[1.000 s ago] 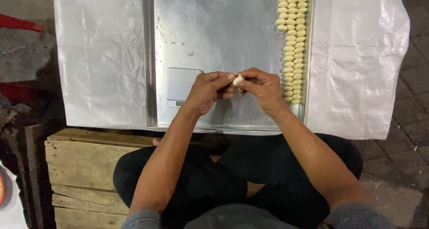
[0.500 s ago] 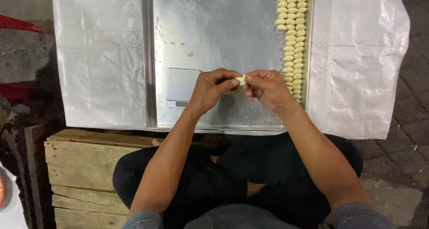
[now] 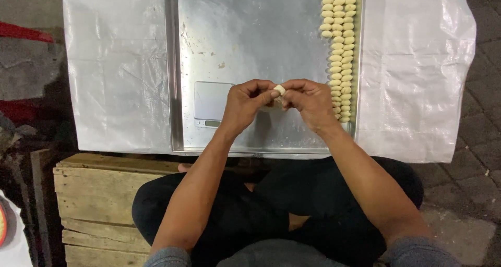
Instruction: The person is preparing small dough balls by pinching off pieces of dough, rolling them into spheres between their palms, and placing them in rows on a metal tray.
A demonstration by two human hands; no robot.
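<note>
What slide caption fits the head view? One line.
Both hands, left and right, pinch a dough piece over a metal tray.

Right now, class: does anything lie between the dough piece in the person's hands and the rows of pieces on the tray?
Nothing visible does. The dough piece is pinched between the left hand and right hand; only bare metal tray separates them from the rows of pieces.

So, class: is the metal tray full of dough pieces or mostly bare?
Mostly bare: dough pieces fill only rows along the metal tray's right edge.
</note>
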